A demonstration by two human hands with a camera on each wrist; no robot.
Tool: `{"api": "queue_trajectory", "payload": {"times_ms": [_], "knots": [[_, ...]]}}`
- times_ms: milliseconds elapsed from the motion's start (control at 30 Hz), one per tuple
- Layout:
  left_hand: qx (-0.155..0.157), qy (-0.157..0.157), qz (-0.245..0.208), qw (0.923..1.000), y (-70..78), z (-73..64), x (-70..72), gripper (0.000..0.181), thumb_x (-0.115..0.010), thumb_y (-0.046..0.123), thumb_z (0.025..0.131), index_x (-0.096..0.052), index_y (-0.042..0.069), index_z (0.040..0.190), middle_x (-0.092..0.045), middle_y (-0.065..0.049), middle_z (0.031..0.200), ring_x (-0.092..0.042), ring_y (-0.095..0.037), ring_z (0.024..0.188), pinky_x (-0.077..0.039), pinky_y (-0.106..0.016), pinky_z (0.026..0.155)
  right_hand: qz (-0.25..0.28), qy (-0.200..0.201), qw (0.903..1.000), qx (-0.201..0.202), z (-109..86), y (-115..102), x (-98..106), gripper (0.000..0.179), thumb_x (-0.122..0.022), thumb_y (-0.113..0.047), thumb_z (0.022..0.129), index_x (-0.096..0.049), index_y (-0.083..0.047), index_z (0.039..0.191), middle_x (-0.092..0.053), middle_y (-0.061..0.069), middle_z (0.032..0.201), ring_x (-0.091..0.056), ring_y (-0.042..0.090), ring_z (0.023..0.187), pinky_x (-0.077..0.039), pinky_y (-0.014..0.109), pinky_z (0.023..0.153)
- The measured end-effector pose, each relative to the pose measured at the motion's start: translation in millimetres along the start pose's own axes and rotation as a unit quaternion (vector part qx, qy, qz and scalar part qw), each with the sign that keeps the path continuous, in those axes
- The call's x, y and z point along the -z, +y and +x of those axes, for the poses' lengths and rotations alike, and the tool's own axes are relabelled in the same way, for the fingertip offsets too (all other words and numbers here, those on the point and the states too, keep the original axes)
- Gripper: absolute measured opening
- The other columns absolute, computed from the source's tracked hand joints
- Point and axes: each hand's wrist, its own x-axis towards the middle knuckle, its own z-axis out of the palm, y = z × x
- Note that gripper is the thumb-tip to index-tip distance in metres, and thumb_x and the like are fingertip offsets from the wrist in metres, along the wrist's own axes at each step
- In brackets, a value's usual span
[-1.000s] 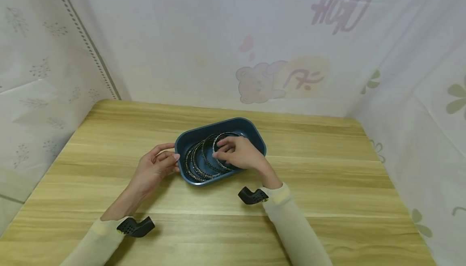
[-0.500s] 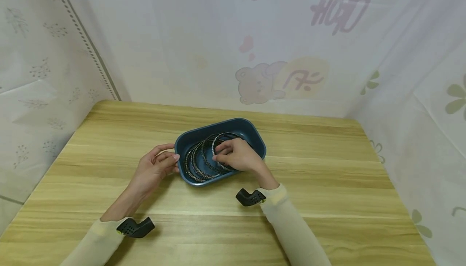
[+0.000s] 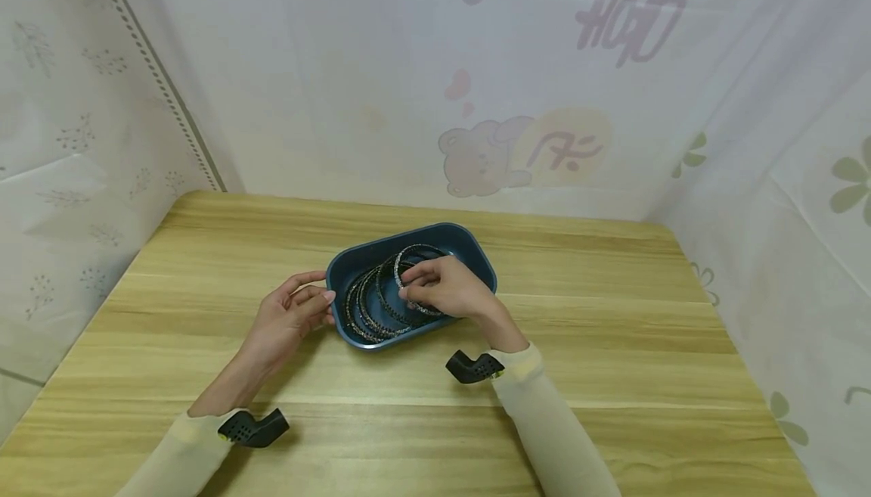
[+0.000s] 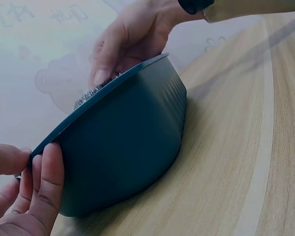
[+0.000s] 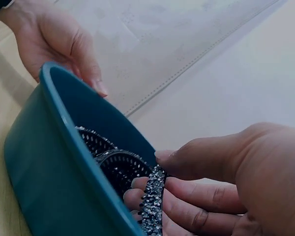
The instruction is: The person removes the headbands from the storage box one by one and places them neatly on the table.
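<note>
A blue plastic basin (image 3: 391,246) stands at an angle on the table, with several dark, glittery headbands (image 3: 364,314) leaning in a row inside it. My left hand (image 3: 287,319) grips its left end; the left wrist view shows thumb and fingers pinching the rim, with the basin's outer wall (image 4: 123,142) beside them. Over the right half of the basin, my right hand (image 3: 452,287) holds a silver-studded headband (image 5: 153,206) between thumb and fingers. Behind that one, more toothed headbands (image 5: 123,167) show in the right wrist view. The right hand hides part of the row.
The wooden table (image 3: 612,376) extends around the basin on all sides. Pale printed cloth (image 3: 340,88) hangs at the back and both sides. Black wrist cameras (image 3: 253,427) sit on both sleeves.
The silver-studded headband in my right hand now stands slightly higher among the others, and that hand has shifted only a little. My left hand keeps its grip on the basin, which has stayed put.
</note>
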Motion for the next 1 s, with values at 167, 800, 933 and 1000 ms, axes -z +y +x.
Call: {"api": "queue_trajectory", "payload": {"times_ms": [167,800,933,1000], "knots": [[0.002,-0.001,0.000,1.0000,0.0,-0.7,0.3,0.042,-0.066,0.010,0.101,-0.047,0.007,0.138,-0.070,0.006,0.095,-0.067,-0.008,0.081,-0.063,-0.024,0.077,-0.002,-0.003,0.9999,0.017,-2.9,-3.3,2.6,0.031,-0.072,-0.022,0.097,-0.070,-0.009,0.125,-0.077,0.003,0.101,-0.072,0.011,0.088,-0.056,0.022,0.077],[0.001,-0.002,-0.002,1.0000,-0.8,-0.1,0.2,0.042,-0.065,0.009,0.101,-0.046,0.008,0.138,-0.070,0.006,0.095,-0.067,-0.008,0.081,-0.063,-0.024,0.077,0.004,0.021,0.9940,0.107,-11.0,-13.7,8.9,0.027,-0.072,-0.017,0.097,-0.071,-0.007,0.122,-0.076,0.007,0.102,-0.073,0.031,0.092,-0.060,0.025,0.077],[0.002,-0.001,-0.002,1.0000,-0.7,-0.3,0.2,0.042,-0.065,0.009,0.101,-0.046,0.008,0.138,-0.070,0.005,0.096,-0.067,-0.008,0.081,-0.063,-0.024,0.077,0.003,0.033,0.9922,0.120,-13.0,-14.8,11.8,0.027,-0.072,-0.017,0.097,-0.071,-0.008,0.122,-0.076,0.007,0.101,-0.073,0.028,0.091,-0.061,0.027,0.078],[0.002,-0.002,-0.004,1.0000,-0.5,-0.3,0.0,0.042,-0.065,0.009,0.101,-0.046,0.008,0.138,-0.070,0.005,0.096,-0.067,-0.009,0.081,-0.063,-0.024,0.077,0.003,0.038,0.9916,0.124,-13.9,-14.8,13.5,0.027,-0.073,-0.017,0.097,-0.071,-0.008,0.122,-0.076,0.006,0.100,-0.073,0.027,0.091,-0.062,0.027,0.079]]}}
